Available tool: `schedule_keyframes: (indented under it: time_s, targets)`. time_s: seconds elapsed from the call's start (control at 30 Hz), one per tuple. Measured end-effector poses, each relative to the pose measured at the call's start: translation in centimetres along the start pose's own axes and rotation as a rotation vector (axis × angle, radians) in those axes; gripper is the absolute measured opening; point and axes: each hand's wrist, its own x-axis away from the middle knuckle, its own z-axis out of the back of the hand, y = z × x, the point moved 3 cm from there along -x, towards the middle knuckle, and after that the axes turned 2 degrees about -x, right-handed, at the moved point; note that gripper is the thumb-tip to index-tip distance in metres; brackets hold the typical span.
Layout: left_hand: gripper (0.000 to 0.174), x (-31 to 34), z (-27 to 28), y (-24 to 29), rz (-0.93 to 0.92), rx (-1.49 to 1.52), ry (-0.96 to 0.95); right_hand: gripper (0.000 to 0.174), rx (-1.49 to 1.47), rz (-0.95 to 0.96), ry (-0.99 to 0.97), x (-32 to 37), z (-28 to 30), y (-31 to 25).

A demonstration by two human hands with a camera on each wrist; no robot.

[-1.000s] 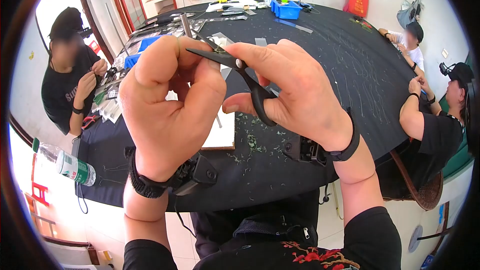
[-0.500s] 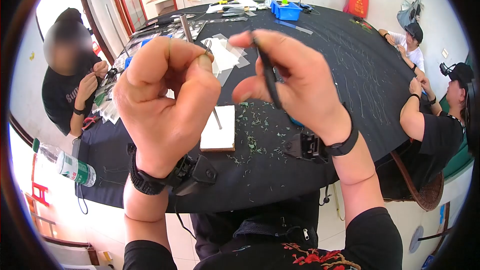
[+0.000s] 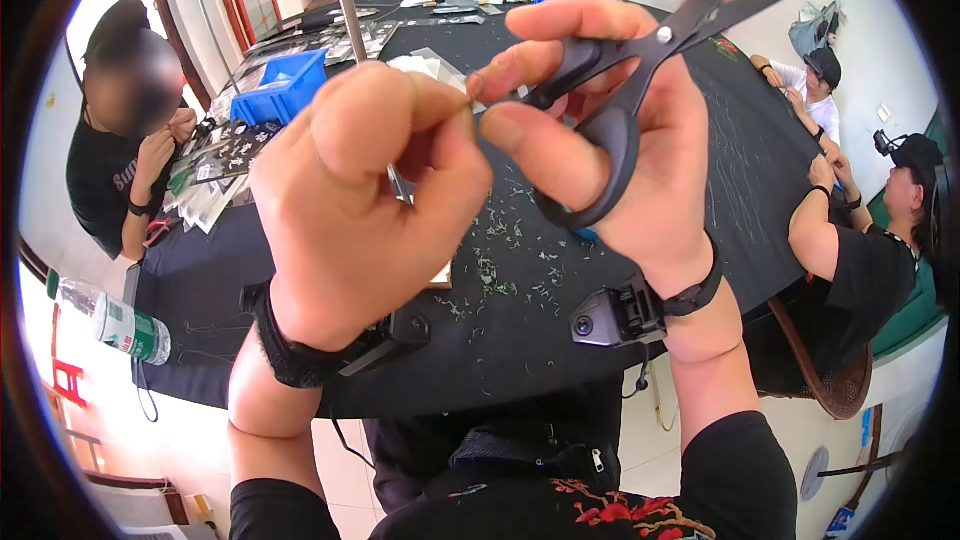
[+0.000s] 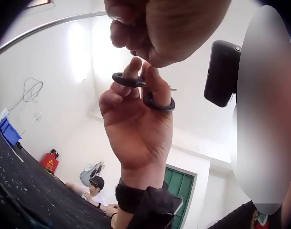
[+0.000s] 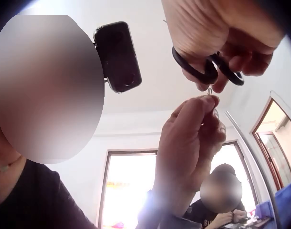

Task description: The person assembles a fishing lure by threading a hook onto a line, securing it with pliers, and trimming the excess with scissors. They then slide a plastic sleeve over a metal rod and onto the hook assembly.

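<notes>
My left hand [image 3: 360, 215] pinches a small shiny metal piece [image 5: 210, 90] between thumb and forefinger; its bent end pokes up from the fingertips in the right wrist view, the rest hidden. Black scissors [image 3: 664, 36] hang on my right hand [image 3: 655, 155], one handle loop round the thumb. Their blades stand apart and point up and to the right, away from the left hand. The right thumb and fingertips come right up to the left fingertips, at the metal piece. In the left wrist view, the handle loops [image 4: 128, 80] sit on the fingers.
Green scraps [image 3: 490, 275] litter the black tablecloth [image 3: 540, 360]. A metal rod [image 3: 352, 28] rises behind my left hand. A blue bin [image 3: 280, 90] and plastic packets [image 3: 205, 202] lie to the left, a water bottle [image 3: 130, 328] near the left edge. Other people sit on both sides.
The right hand has drawn back from the left, swung the scissors so the blades point up and right, and brought its fingertips to the left hand's. The head view has shifted slightly.
</notes>
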Motion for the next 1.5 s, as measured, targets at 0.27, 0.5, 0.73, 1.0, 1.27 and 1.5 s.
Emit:
schedule_keyframes:
  time_s: [0.27,0.5,0.73,1.0,1.27,1.5]
  targets:
    - [0.009,0.0,-0.4,-0.1,-0.223,-0.101,0.019,0.041,0.408,0.201,0.032,0.2,-0.2,-0.3]
    - [0.006,0.0,0.4,-1.3,-0.084,0.028,0.05,0.04,0.31,0.167,-0.018,0.1,-0.2,-0.5]
    - [0.005,-0.7,1.6,-1.6,0.054,0.115,0.02,0.062,0.9,0.402,-0.167,-1.0,0.0,-1.0]
    - [0.006,-0.5,1.8,-0.4,0.149,0.151,-0.027,0.054,0.986,0.478,-0.099,-0.7,0.1,0.4]
    - [0.01,-0.1,1.3,0.3,0.199,0.144,-0.062,0.048,0.982,0.462,-0.053,-0.6,0.3,0.8]
    - [0.011,-0.1,1.3,0.3,0.159,0.154,-0.089,0.046,0.978,0.448,-0.058,-0.6,0.0,0.4]
